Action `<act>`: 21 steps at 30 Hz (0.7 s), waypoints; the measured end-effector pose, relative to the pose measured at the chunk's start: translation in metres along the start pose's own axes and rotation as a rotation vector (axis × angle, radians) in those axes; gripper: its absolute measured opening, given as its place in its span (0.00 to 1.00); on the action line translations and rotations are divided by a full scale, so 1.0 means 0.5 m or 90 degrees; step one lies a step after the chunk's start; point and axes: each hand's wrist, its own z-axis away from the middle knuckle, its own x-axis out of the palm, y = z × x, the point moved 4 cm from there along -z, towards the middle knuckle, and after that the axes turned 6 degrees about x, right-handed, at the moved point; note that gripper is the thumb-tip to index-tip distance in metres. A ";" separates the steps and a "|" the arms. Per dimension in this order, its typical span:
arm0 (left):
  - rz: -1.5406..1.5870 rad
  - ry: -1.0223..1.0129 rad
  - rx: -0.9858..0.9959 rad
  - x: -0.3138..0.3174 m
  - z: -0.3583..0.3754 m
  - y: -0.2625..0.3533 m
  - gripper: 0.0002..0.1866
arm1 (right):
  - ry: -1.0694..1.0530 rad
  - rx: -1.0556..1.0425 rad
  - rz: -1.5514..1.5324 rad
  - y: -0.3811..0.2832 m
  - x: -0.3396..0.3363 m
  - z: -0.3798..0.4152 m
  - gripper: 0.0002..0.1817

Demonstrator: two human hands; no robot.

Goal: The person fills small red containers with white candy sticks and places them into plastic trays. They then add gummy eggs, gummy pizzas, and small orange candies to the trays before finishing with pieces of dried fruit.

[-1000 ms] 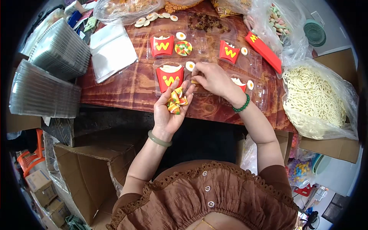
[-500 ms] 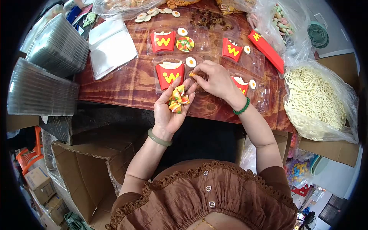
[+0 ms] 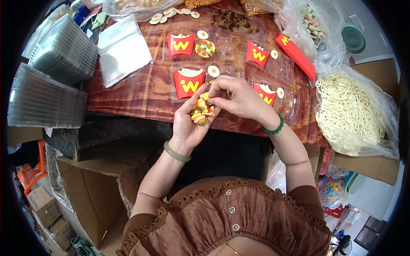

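Observation:
My left hand (image 3: pixel 187 129) is palm up, its fingers curled around several small toy pizza slices (image 3: pixel 199 117) in yellow, red and green. Over that pile, my right hand (image 3: pixel 241 99) pinches a yellowish slice (image 3: pixel 205 96) between thumb and fingers. Just beyond the hands lies a clear plastic tray (image 3: pixel 174 81). It holds a red fries box (image 3: pixel 189 83) with a yellow mark and a small fried egg piece (image 3: pixel 213 71). Behind it, another tray has a fries box (image 3: pixel 181 45), an egg (image 3: pixel 202 34) and a round pizza (image 3: pixel 205 49) made of slices.
Two trays at right hold red fries boxes (image 3: pixel 257 54) and eggs. A flat stack of red boxes (image 3: pixel 297 55) lies beside a bag of pale strips (image 3: pixel 352 111). Stacked clear trays (image 3: pixel 47 98) and plastic sleeves (image 3: pixel 124 53) stand left. Loose eggs (image 3: pixel 161 18) and brown pieces (image 3: pixel 235 21) lie behind.
My right hand has drawn back from over the near tray to the pile in my left palm, where it now pinches a slice. The left hand has barely moved.

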 end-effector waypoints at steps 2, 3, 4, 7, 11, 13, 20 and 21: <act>-0.012 0.002 -0.012 -0.007 0.004 0.006 0.19 | 0.022 0.045 -0.080 -0.002 -0.012 0.006 0.05; -0.026 0.004 -0.028 -0.011 0.007 0.007 0.19 | 0.013 0.122 -0.164 0.000 -0.018 0.008 0.04; -0.026 0.005 -0.028 -0.012 0.010 0.009 0.19 | 0.027 0.088 -0.131 0.003 -0.029 0.005 0.04; -0.046 0.012 -0.030 -0.013 0.017 0.011 0.18 | 0.045 0.022 -0.001 0.022 -0.057 -0.024 0.05; -0.033 0.032 -0.026 -0.025 0.014 0.006 0.17 | -0.043 -0.176 0.219 0.020 -0.019 -0.051 0.06; -0.029 0.036 -0.027 -0.027 0.011 0.005 0.17 | -0.069 -0.211 0.192 0.027 -0.001 -0.058 0.06; -0.014 0.050 -0.026 -0.035 0.007 0.003 0.17 | 0.076 -0.051 0.166 0.075 0.010 -0.011 0.10; -0.016 0.048 -0.021 -0.036 0.006 0.002 0.18 | 0.096 -0.066 0.165 0.075 0.015 -0.009 0.10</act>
